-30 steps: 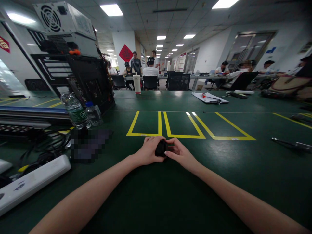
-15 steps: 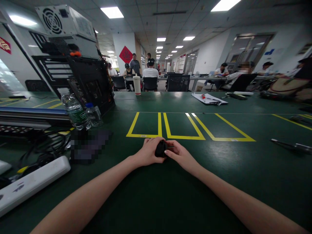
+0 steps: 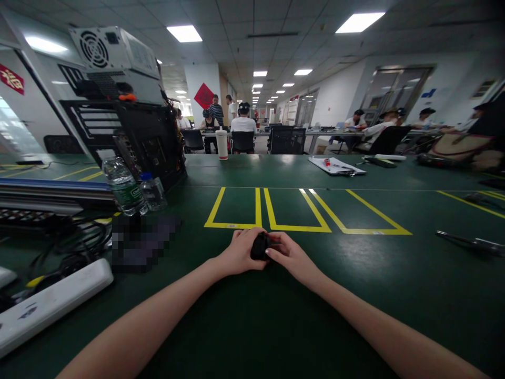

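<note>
My left hand (image 3: pixel 243 251) is wrapped round a small, rounded black object (image 3: pixel 259 247) just above the green table (image 3: pixel 276 321) or resting on it; I cannot tell which. Its kind does not show, since fingers cover much of it. From the other side, my right hand (image 3: pixel 284 252) presses thumb and fingertips together at the object's right edge. Whether a smaller part sits between those fingertips is hidden. Both hands are close together, right in front of the yellow tape outlines (image 3: pixel 298 228) on the table.
At left stand an open computer case (image 3: pixel 145 142), a water bottle (image 3: pixel 124 184) and a blue-capped bottle (image 3: pixel 152 192). A white power strip (image 3: pixel 59 305) lies nearer, beside black cables (image 3: pixel 74 245). Farther off are a white cup (image 3: pixel 222 145) and a clipboard (image 3: pixel 335 166); a dark metal tool (image 3: pixel 469 241) lies right.
The whole view has tilted up a little, so things sit slightly lower in it. Both hands keep their places on the black object, with hardly any visible finger movement.
</note>
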Demonstrator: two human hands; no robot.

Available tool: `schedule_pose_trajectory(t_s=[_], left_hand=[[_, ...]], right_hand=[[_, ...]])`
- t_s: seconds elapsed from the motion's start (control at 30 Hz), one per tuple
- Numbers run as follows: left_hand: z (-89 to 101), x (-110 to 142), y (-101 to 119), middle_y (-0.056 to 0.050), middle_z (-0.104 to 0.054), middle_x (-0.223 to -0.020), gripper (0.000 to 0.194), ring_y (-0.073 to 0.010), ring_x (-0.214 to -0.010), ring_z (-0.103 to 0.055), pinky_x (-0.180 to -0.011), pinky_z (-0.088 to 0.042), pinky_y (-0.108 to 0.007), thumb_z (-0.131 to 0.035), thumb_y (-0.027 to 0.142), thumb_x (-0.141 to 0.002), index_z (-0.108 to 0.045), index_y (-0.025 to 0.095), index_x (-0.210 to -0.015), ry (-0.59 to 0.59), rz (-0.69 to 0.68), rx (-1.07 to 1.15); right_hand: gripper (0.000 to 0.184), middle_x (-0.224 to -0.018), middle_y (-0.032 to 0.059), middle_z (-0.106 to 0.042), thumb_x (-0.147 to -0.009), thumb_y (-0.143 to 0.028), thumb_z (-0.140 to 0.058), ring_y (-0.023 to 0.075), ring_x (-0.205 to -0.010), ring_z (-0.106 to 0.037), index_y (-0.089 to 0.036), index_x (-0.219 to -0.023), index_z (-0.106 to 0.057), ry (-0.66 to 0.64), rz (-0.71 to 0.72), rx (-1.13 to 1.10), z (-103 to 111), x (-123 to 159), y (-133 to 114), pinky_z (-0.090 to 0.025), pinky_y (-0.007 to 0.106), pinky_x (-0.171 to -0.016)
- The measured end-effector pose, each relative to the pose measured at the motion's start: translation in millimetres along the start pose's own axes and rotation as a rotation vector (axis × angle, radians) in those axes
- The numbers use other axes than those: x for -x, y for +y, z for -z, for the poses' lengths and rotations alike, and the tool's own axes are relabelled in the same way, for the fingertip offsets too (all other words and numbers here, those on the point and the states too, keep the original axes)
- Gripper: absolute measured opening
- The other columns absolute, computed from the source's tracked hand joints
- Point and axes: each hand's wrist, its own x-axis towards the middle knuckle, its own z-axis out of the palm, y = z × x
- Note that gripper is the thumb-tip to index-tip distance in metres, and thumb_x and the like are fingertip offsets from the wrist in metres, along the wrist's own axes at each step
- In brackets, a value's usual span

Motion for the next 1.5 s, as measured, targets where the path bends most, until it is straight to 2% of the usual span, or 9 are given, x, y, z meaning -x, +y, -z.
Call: schedule_pose_trajectory(t_s=[0.2, 0.33, 0.53, 0.73, 0.83, 0.93, 1.1, 1.3, 1.5], left_hand=[[1.1, 0, 1, -0.005, -0.05, -0.108, 0.056, -0.0239, -0.102, -0.046, -0.091, -0.029, -0.04, -0.065, 0.03, -0.064, -0.037, 0.023, -0.113, -0.007, 0.007, 0.003], [0.1, -1, 1, -0.005, -0.051, -0.108, 0.054, -0.0244, -0.102, -0.047, -0.09, -0.029, -0.041, -0.064, 0.033, -0.066, -0.038, 0.024, -0.112, 0.001, 0.022, -0.001], [-0.2, 0, 1, -0.005, -0.05, -0.109, 0.056, -0.0244, -0.103, -0.046, -0.09, -0.029, -0.04, -0.064, 0.033, -0.065, -0.038, 0.024, -0.113, 0.006, 0.019, -0.002], [0.7, -1, 1, -0.005, -0.05, -0.108, 0.057, -0.0255, -0.102, -0.046, -0.089, -0.03, -0.042, -0.065, 0.029, -0.063, -0.038, 0.024, -0.113, -0.002, 0.043, -0.008], [0.2, -2, 2, -0.005, -0.05, -0.109, 0.058, -0.0261, -0.103, -0.045, -0.088, -0.03, -0.042, -0.065, 0.029, -0.062, -0.038, 0.023, -0.113, 0.0, 0.058, -0.009], [-0.4, -2, 3, -0.005, -0.05, -0.107, 0.054, -0.0255, -0.101, -0.046, -0.087, -0.031, -0.042, -0.065, 0.031, -0.064, -0.039, 0.023, -0.111, -0.004, 0.058, 0.008], [0.3, 0, 3, -0.006, -0.05, -0.106, 0.053, -0.0249, -0.1, -0.045, -0.085, -0.035, -0.042, -0.063, 0.037, -0.066, -0.04, 0.023, -0.112, -0.054, 0.078, 0.071], [0.3, -1, -1, -0.005, -0.049, -0.107, 0.051, -0.0247, -0.101, -0.044, -0.088, -0.032, -0.044, -0.061, 0.038, -0.068, -0.039, 0.024, -0.112, -0.106, 0.082, 0.108], [-1.4, -3, -5, -0.005, -0.049, -0.105, 0.048, -0.0254, -0.1, -0.044, -0.087, -0.032, -0.046, -0.06, 0.043, -0.068, -0.042, 0.023, -0.108, -0.101, 0.115, 0.096]], right_hand=[[0.027, -0.107, 0.0018, -0.051, -0.073, -0.02, -0.059, 0.0184, -0.104, -0.051, -0.023, -0.096, -0.045, -0.044, 0.068, -0.05, -1, 1, 5, -0.041, 0.039, -0.093], [0.019, -0.102, 0.0023, -0.053, -0.077, -0.025, -0.055, 0.0192, -0.098, -0.055, -0.023, -0.093, -0.046, -0.021, 0.063, -0.077, -2, 0, 7, -0.045, 0.039, -0.086], [0.029, -0.109, 0.004, -0.05, -0.079, -0.023, -0.051, 0.0197, -0.106, -0.049, -0.023, -0.106, -0.044, -0.012, 0.049, 0.024, -1, 0, 4, -0.041, 0.041, -0.092], [0.033, -0.111, 0.0024, -0.045, -0.072, -0.01, -0.052, 0.0176, -0.111, -0.045, -0.024, -0.101, -0.044, 0.05, 0.241, 0.111, -8, 4, 8, -0.036, 0.038, -0.098], [0.026, -0.114, 0.0024, -0.044, -0.074, -0.015, -0.053, 0.0182, -0.11, -0.046, -0.023, -0.097, -0.044, 0.054, 0.202, 0.078, -10, 5, 5, -0.039, 0.038, -0.096], [0.017, -0.106, 0.0021, -0.049, -0.078, -0.022, -0.051, 0.0185, -0.103, -0.052, -0.023, -0.094, -0.045, 0.051, 0.136, 0.024, -10, 3, 2, -0.044, 0.037, -0.089], [0.026, -0.108, 0.0035, -0.048, -0.08, -0.022, -0.048, 0.0195, -0.105, -0.048, -0.024, -0.106, -0.045, 0.041, 0.073, 0.087, -5, 4, 1, -0.041, 0.04, -0.092], [0.026, -0.11, 0.0018, -0.045, -0.077, -0.016, -0.052, 0.0178, -0.108, -0.046, -0.024, -0.102, -0.047, 0.017, 0.148, 0.131, -5, 9, 3, -0.037, 0.038, -0.097], [0.015, -0.101, 0.0022, -0.048, -0.08, -0.019, -0.047, 0.0173, -0.097, -0.052, -0.022, -0.094, -0.049, 0.07, 0.148, 0.154, -6, 6, 4, -0.046, 0.036, -0.087]])
